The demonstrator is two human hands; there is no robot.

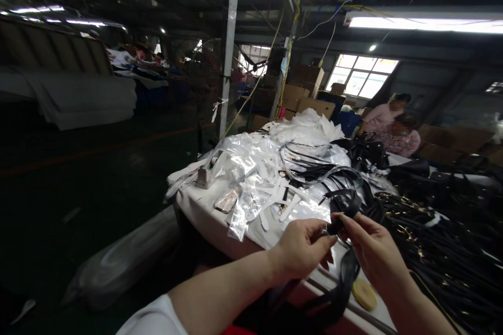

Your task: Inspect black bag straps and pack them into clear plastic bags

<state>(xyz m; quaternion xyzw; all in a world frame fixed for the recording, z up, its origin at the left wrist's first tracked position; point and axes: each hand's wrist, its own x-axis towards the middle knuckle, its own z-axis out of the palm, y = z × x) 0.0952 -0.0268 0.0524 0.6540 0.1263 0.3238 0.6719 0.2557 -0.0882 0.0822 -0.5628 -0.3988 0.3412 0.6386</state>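
Close together over the table's near edge, both hands are closed on a black strap (348, 272). My left hand (301, 248) pinches it between thumb and fingers, and a small shiny piece shows at the fingertips. My right hand (371, 243) grips a folded part of the strap just to the right. The strap's lower length hangs down between the hands past the table edge. Beyond the fingers, more black straps (314, 167) lie in a loose bundle. A round yellow disc (364, 294) rests on the table below my right hand.
Clear plastic bags (247, 159) and white paper strips cover the table (204, 220). A patterned phone-like object (227, 200) lies near its left edge. Black straps with gold hardware (420, 241) are piled at right. Two people (389, 120) are behind; a metal post (230, 47) rises at the far side.
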